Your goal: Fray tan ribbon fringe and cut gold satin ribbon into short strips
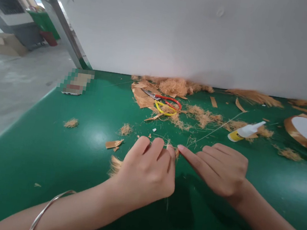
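Observation:
My left hand (149, 165) is closed around a bundle of tan fibres (115, 166), whose frayed end sticks out on the left. A short bit of tan material shows past its thumb side. My right hand (217, 168) has its index finger stretched to that side, the tip close to or touching the bundle's end. Its other fingers are curled, and the thumb is hidden; what they hold, if anything, cannot be seen. Beyond the hands lie scissors (168, 105) with one red and one yellow handle. A white glue bottle (244, 131) with a yellow label lies on its side.
Tan fibre scraps (175, 87) pile along the white panel (198, 34) behind the green table (24, 151). Ribbon rolls (298, 130) lie at the right. A pixelated flat object (77, 82) is near the left edge. A cardboard box (6, 43) stands on the floor.

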The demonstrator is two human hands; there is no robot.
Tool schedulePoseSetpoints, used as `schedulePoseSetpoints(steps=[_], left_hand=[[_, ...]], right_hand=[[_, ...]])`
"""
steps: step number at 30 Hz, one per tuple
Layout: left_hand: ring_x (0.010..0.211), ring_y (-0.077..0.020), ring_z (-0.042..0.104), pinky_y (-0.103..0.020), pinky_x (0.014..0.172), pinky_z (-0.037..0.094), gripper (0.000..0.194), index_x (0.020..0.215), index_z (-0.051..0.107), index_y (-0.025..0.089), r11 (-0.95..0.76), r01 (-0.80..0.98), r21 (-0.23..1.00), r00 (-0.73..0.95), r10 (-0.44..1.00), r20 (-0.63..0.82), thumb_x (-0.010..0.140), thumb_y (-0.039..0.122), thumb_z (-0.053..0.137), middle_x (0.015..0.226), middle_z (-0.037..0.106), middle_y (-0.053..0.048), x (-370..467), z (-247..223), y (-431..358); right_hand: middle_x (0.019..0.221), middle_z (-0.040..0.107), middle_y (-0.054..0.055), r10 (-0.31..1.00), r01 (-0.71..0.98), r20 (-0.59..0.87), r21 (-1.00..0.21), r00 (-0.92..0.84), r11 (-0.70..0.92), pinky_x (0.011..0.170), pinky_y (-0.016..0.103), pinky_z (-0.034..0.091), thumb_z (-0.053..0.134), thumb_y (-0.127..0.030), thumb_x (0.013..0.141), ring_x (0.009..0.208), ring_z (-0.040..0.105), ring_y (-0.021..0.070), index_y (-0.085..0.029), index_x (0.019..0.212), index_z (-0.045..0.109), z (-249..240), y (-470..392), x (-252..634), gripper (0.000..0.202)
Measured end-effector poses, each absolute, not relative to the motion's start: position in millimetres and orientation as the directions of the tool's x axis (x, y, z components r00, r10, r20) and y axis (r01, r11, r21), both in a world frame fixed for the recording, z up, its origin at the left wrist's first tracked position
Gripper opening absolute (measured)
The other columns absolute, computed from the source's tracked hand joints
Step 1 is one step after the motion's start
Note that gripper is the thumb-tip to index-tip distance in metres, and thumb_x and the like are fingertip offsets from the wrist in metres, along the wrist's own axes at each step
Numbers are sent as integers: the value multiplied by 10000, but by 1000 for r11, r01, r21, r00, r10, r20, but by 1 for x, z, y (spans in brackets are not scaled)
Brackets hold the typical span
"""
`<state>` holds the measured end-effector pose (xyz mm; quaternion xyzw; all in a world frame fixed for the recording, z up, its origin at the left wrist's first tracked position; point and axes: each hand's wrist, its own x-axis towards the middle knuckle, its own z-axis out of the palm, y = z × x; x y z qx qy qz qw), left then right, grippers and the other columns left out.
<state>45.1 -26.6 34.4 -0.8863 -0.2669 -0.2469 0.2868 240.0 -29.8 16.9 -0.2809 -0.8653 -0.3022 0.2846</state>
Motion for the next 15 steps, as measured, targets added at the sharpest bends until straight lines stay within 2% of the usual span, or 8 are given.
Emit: schedulePoseSetpoints(steps=[3,5,7,9,10,12,13,15], left_hand=[[565,-152,447,-329,534,192,222,611,615,144,-716,611,-336,726,339,598,817,113,541,491,498,-6,44,35,-24],[582,-149,459,-326,543,203,225,632,630,153,-758,611,-231,713,399,576,834,146,531,496,522,-3,42,38,-21],[597,-146,470,-320,554,223,246,649,653,169,-797,603,-39,700,506,504,853,215,523,505,555,0,40,42,-15],[616,-145,491,-307,565,262,294,664,679,187,-770,588,248,678,636,369,864,316,508,536,596,-5,36,47,-7],[626,-145,505,-297,570,291,328,677,691,192,-706,573,416,656,700,282,867,370,492,566,619,-11,34,49,-1],[648,-140,542,-276,582,359,394,777,716,196,-460,507,728,595,799,91,884,438,425,685,672,-30,30,52,8],[652,-137,556,-268,584,385,429,820,722,194,-316,455,833,585,811,-12,890,460,392,729,686,-38,29,52,12],[662,-139,581,-260,594,421,440,829,730,186,-103,380,919,638,749,-180,874,480,406,758,696,-46,28,51,16]], right_hand=[[492,526,-25,307,658,670,361,-676,661,485,276,258,546,-104,815,473,388,110,-80,1054,582,17,-30,240,242],[496,526,-25,306,657,667,367,-679,659,486,273,265,542,-102,818,475,397,109,-88,1052,583,17,-30,241,238],[493,525,-22,300,652,663,377,-686,658,486,274,272,555,-99,810,475,402,109,-84,1031,590,17,-30,241,224],[489,524,-21,290,648,664,386,-689,657,486,275,277,571,-97,802,473,408,109,-81,1011,595,18,-30,242,211],[489,524,-22,285,647,666,389,-690,656,486,275,278,577,-96,799,472,414,109,-83,1007,596,19,-31,243,209],[499,532,-22,287,644,658,396,-696,654,486,275,283,578,-94,800,474,437,110,-85,1011,595,21,-32,244,212],[501,536,-22,291,642,650,402,-702,653,487,276,285,573,-92,804,476,447,110,-86,1014,595,22,-33,244,212],[499,544,-23,295,636,631,419,-717,649,492,278,293,552,-83,815,474,454,110,-88,1017,595,24,-33,244,206]])
